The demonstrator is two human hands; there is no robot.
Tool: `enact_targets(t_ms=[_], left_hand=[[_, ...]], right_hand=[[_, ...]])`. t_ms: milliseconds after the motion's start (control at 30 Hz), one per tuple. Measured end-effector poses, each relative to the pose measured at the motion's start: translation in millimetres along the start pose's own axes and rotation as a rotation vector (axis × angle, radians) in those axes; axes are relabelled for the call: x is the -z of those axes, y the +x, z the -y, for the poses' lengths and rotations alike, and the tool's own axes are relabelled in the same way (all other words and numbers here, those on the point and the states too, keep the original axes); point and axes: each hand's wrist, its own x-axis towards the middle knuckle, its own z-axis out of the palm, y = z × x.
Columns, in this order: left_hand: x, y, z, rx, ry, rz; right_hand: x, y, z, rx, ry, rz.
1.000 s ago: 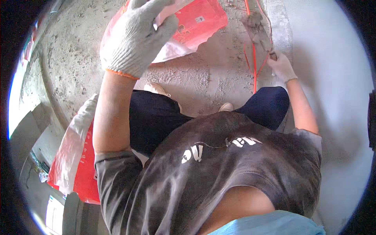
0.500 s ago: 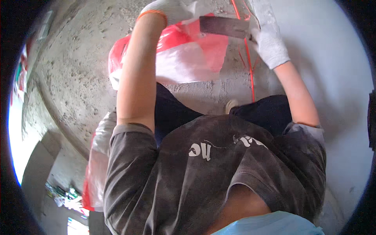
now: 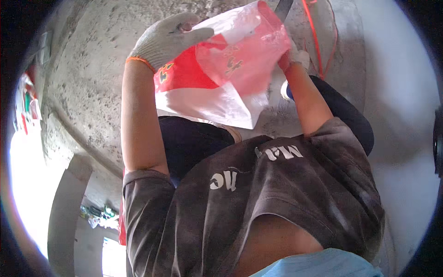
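My left hand point(image 3: 164, 39), in a cream knit glove with an orange cuff, is closed on the upper edge of a red-and-white plastic bag point(image 3: 210, 74), held up above my lap. My gloved right hand point(image 3: 297, 57) is mostly behind the bag's right side, its fingers hidden. A flat dark metal blade point(image 3: 282, 10) sticks up past that side of the bag, from the tool in that hand.
Rough concrete floor point(image 3: 87, 78) lies beneath me, with orange tubing point(image 3: 311, 23) at the upper right beside a pale wall point(image 3: 399, 138). A red bag point(image 3: 122, 231) shows behind my left arm, small clutter point(image 3: 97, 212) and a grey board point(image 3: 67, 207) farther left.
The bag has been raised and opened out toward me. My right hand has moved left behind it, the blade turning from sideways to upright. My right leg has shifted forward.
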Motion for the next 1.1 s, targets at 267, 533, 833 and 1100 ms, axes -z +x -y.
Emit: enact_targets(t_ms=[267,533,833,1100], left_hand=[[-9,-10,33,-0.103,-0.277,0.174],[42,-36,259,0.354,0.021,-0.325],[-34,-19,329,0.145,0.349,-0.301],[-66,-36,322,0.255,0.02,-0.552]], right_hand=[[11,-23,26,0.027,0.003,0.079],[-6,-41,35,0.189,0.029,0.327],[-13,-46,46,0.208,-0.079,0.353],[-45,-30,64,0.269,-0.076,0.229]])
